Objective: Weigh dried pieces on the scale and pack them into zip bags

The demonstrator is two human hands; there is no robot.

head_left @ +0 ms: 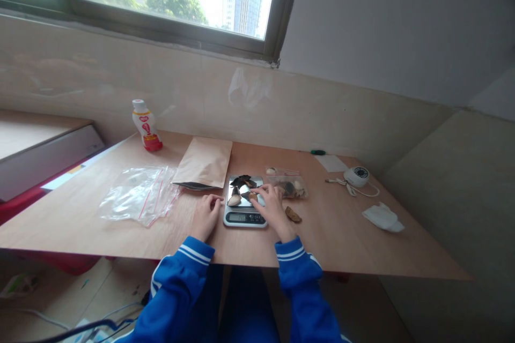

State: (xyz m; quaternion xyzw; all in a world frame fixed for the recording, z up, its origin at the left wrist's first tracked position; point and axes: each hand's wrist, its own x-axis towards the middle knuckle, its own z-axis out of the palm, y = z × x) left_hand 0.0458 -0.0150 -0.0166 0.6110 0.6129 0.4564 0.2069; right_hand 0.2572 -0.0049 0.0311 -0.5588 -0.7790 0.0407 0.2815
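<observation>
**Two hands at the kitchen scale**

A small digital scale [244,201] sits near the front edge of the wooden bench [341,236], and everything else is placed from it. On the scale's shiny platform lie a few dark and pale pieces [240,187], too small to identify.

The right hand [272,208] reaches over the scale's right side, its fingers bent down onto a small brownish piece [252,196] on the platform; whether the grip is pinched on that piece or only touching it cannot be told. The left hand [206,215] rests on the bench just left of the scale, fingers loosely curled, the tips at the scale's edge, holding nothing.

Just behind and left of the scale lies a flat brown paper pouch [205,163]. Farther left is a heap of clear zip bags [139,193], and beyond them, toward the wall, a small white bottle with a red base [146,125]. Just right of the scale a clear bag with pieces inside [290,186] lies flat, with one loose brown piece [293,215] in front of it. Well to the right are a round white device with a cable [356,176] and a crumpled white tissue [383,217].
</observation>
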